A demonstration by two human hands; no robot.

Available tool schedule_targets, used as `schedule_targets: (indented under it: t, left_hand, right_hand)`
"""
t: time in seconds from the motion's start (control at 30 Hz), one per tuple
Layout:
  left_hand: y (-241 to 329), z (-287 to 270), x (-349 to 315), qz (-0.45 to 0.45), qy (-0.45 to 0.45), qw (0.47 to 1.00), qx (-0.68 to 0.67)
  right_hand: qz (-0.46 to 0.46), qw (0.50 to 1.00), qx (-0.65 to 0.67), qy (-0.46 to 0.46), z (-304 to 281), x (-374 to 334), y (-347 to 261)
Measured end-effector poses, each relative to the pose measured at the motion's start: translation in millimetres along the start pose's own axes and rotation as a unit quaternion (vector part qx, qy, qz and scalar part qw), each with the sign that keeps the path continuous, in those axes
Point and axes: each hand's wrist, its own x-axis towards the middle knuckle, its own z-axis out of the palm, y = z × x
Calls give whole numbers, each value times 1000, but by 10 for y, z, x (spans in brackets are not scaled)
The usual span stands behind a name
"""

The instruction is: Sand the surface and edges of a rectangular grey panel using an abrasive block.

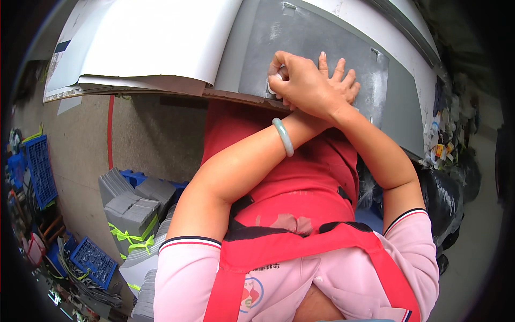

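Observation:
My forearms cross over a flat grey sheet [316,40] with small cut slots and smeared white marks. My left hand [343,80] lies flat on the sheet with its fingers spread. A pale green bangle [282,137] circles the left wrist. Lying over the left wrist, my right hand [306,80] is closed, thumb and fingers pinched around a small white lump [271,89] at the sheet's near left edge. Most of the lump is hidden by the fingers, so its exact kind does not show.
Large white sheets [161,37] with a curled edge lie left on the table. On the floor at left are tied stacks of grey pieces [131,212] and blue crates [40,172]. Black plastic bags [445,204] stand at right. A red apron [289,198] covers my front.

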Motion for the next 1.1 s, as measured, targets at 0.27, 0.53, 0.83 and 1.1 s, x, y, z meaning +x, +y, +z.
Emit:
schedule_targets:
  t: [0.27, 0.53, 0.83, 1.1]
  left_hand:
    - [12, 17, -24, 2, 1, 1000, 4]
    - [6, 25, 13, -8, 0, 1000, -19]
    - [-23, 175, -8, -45, 99, 969, -222]
    - [2, -10, 15, -18, 48, 998, -27]
  right_hand:
    - [-86, 995, -54, 6, -39, -125, 105]
    - [-203, 967, -135, 76, 76, -161, 163]
    - [-118, 988, -40, 95, -231, -269, 316]
    - [105, 887, -78, 443, -1377, -795, 1974]
